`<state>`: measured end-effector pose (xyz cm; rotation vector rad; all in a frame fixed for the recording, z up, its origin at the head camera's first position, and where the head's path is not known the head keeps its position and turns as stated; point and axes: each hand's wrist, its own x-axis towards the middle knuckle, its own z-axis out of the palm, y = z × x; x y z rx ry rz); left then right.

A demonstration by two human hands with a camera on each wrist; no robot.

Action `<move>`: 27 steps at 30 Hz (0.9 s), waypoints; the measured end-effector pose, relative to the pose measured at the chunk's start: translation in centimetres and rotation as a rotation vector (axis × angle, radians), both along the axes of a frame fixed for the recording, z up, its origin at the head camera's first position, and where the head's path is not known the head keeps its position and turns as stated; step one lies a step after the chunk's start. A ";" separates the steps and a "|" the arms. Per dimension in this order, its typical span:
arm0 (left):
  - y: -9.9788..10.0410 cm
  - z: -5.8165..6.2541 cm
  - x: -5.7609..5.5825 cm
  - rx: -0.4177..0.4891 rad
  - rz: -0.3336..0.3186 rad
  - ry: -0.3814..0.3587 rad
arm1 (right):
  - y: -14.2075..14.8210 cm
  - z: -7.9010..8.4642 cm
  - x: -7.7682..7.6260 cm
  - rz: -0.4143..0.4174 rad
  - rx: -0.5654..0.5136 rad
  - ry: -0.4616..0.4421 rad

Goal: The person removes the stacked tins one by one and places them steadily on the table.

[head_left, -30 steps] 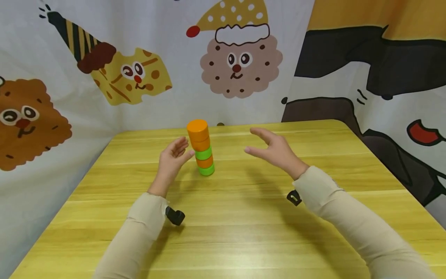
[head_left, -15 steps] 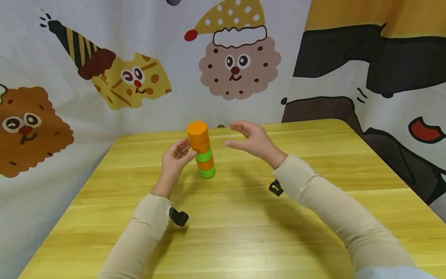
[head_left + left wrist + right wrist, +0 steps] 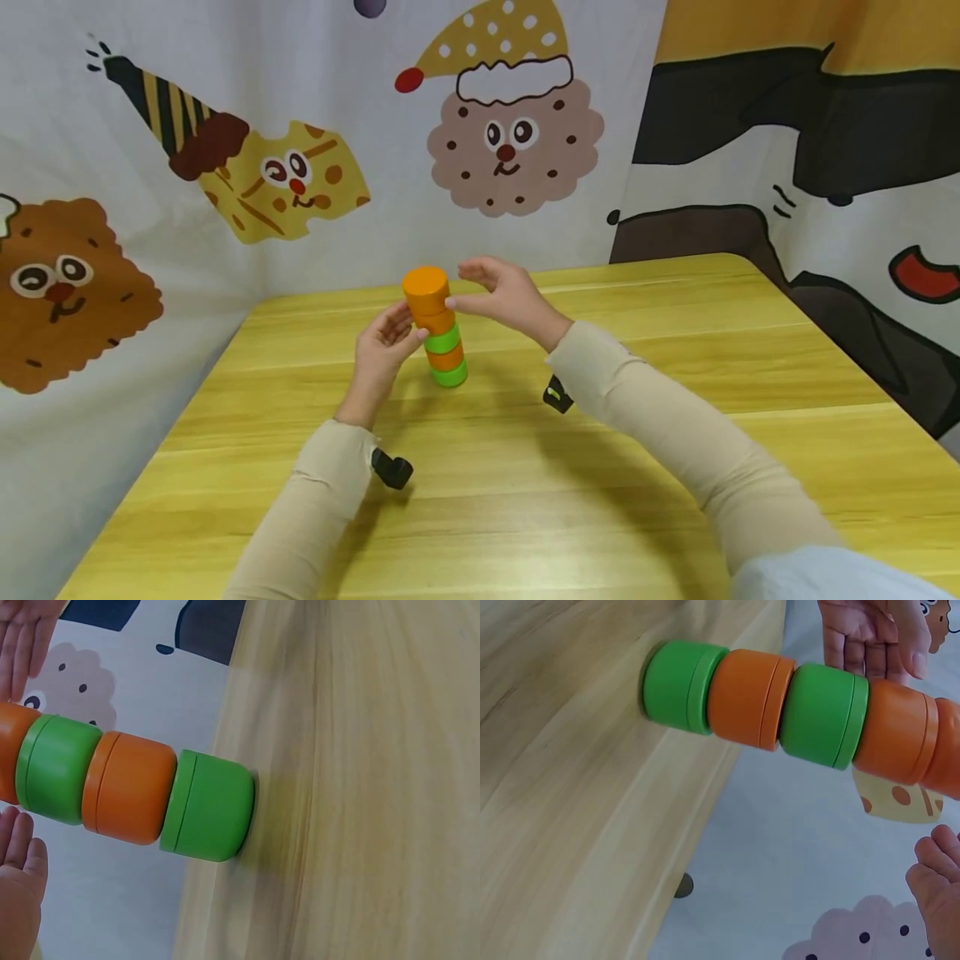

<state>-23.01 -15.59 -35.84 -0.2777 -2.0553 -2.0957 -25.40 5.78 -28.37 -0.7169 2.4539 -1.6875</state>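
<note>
A tower of round orange and green cups (image 3: 446, 357) stands upright on the table, leaning slightly in the head view. Green (image 3: 212, 806) is at the bottom, then orange (image 3: 742, 697), green (image 3: 821, 712), orange (image 3: 892, 729) and a topmost orange cup (image 3: 426, 287). My left hand (image 3: 378, 354) is at the tower's left, fingers loosely bent and thumb near the middle cups; whether it touches cannot be told. On the upper right, my right hand (image 3: 517, 302) has its fingers extended, thumb tip close to the upper orange cups. In the right wrist view, this right hand (image 3: 939, 889) appears apart from the tower.
The wooden table (image 3: 480, 500) stretches around the tower, its far edge close behind. A white curtain (image 3: 322, 258) with cartoon prints hangs beyond. Black wrist mounts (image 3: 392, 468) stick out under both beige sleeves (image 3: 660, 417).
My right hand has moved left, from well off the tower to right beside its top. My left hand has shifted slightly right, keeping close to the cups. The tower still stands.
</note>
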 end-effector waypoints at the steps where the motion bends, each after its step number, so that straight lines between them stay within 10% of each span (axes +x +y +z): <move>1: 0.0 -0.1 0.0 -0.002 -0.001 0.003 | -0.3 0.0 -0.1 -0.001 -0.004 -0.003; 27: 0.6 -0.7 -0.5 -0.055 -0.010 -0.030 | -3.1 -0.5 -1.2 0.012 -0.088 -0.035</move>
